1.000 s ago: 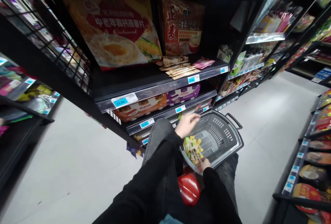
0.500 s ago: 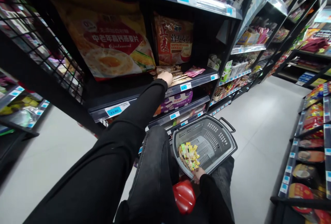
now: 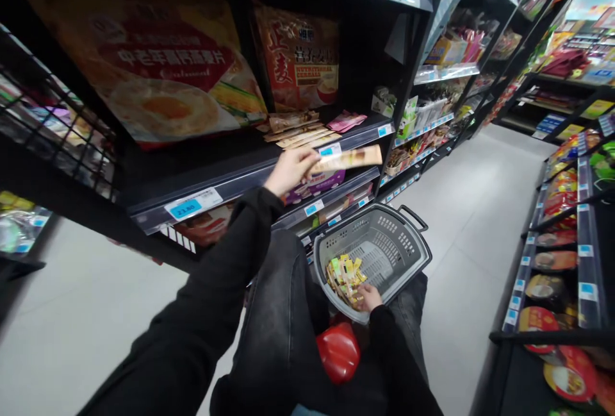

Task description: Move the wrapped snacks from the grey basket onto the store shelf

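- My left hand [image 3: 289, 171] has its grip closed on a flat tan sachet [image 3: 350, 158], pinched at one short end so the rest sticks out level to the right, in the air just in front of the shelf [image 3: 250, 172] edge.
- I'd judge a one-end pinch to be a weak hold on something this thin; sliding the fingers toward the middle, or keeping the packet flat, should stop it drooping or twisting.
- My right hand [image 3: 369, 296] rests at the near rim of the grey basket [image 3: 413, 256], fingers curled. Whether it grips the rim or only touches the packets there is hard to tell from here.
- The basket sits tilted across my knees, with a heap of small yellow and green packets [image 3: 343, 275] in its near-left corner and the far half bare.
- To carry the sachet well, I'd bring it down clear of the price rail and keep the basket steady with the right hand.
- More tan sachets [image 3: 298, 131] lie fanned on the shelf, with pink packets [image 3: 344, 121] beside them and two large cereal bags [image 3: 298, 60] standing behind.
- Something red [image 3: 339, 353] shows between my legs.
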The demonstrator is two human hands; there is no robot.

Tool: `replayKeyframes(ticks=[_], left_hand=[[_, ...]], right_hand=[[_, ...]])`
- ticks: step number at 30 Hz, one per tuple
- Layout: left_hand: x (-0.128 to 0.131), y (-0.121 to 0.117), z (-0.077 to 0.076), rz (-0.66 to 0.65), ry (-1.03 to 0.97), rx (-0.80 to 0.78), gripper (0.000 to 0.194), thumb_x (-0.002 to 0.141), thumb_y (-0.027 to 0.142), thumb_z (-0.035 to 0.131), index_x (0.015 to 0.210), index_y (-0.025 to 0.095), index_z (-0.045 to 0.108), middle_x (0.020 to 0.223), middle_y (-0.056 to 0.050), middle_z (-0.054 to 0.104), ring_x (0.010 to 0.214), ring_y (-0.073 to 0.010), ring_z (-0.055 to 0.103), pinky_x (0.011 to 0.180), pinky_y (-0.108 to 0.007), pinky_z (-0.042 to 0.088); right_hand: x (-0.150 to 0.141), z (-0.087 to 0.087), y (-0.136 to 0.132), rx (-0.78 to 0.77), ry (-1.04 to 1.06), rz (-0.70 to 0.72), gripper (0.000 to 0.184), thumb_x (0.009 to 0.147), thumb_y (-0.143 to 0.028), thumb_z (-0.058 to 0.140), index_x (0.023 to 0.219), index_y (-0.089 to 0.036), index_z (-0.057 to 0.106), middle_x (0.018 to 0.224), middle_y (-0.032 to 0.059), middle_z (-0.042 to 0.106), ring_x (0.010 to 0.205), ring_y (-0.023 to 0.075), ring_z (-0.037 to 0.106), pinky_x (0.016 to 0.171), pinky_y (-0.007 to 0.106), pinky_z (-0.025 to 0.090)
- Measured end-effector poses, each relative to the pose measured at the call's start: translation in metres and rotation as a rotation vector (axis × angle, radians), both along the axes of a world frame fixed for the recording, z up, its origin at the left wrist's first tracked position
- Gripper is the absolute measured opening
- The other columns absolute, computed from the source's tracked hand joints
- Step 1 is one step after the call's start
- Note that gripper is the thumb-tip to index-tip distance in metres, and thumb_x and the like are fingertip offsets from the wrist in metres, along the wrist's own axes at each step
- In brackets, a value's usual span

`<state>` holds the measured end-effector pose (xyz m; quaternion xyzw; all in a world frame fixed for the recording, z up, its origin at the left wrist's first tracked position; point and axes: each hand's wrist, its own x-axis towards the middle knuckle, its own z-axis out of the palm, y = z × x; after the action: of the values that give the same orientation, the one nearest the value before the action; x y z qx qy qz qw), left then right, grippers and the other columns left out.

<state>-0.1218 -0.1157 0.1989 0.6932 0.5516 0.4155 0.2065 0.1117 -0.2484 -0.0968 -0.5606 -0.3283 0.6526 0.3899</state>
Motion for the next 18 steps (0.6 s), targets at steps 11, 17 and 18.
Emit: replayKeyframes(ticks=[11, 17, 18], left_hand=[[0.042, -0.088, -0.193, -0.191, -0.089, -0.248, 0.027, 0.080, 0.038, 0.048, 0.076, 0.022, 0.070, 0.078, -0.001, 0.069, 0.076, -0.0187, 0.062, 0.073, -0.026, 0.046], [0.037, -0.076, -0.204, -0.205, -0.168, -0.293, 0.028, 0.074, 0.045, 0.053, 0.078, 0.026, 0.073, 0.085, -0.002, 0.069, 0.088, -0.0239, 0.062, 0.083, -0.032, 0.046], [0.035, -0.074, -0.204, -0.189, -0.207, -0.300, 0.027, 0.071, 0.046, 0.056, 0.079, 0.026, 0.073, 0.088, -0.003, 0.069, 0.091, -0.0243, 0.062, 0.085, -0.032, 0.046]], right_hand=[[0.038, 0.030, 0.015, 0.019, 0.661, -0.194, 0.065, 0.064, -0.069, 0.057, 0.110, -0.024, 0.050, 0.068, -0.0013, 0.061, 0.044, 0.0099, 0.053, 0.043, 0.021, 0.039], [0.041, 0.046, 0.042, 0.122, 0.485, -0.071, 0.046, 0.058, -0.048, 0.074, 0.091, -0.019, 0.059, 0.076, 0.0072, 0.067, 0.062, 0.0188, 0.065, 0.055, 0.027, 0.049], [0.041, 0.053, 0.047, 0.161, 0.465, -0.058, 0.043, 0.056, -0.043, 0.077, 0.087, -0.018, 0.061, 0.076, 0.0072, 0.067, 0.066, 0.0191, 0.066, 0.060, 0.028, 0.050]])
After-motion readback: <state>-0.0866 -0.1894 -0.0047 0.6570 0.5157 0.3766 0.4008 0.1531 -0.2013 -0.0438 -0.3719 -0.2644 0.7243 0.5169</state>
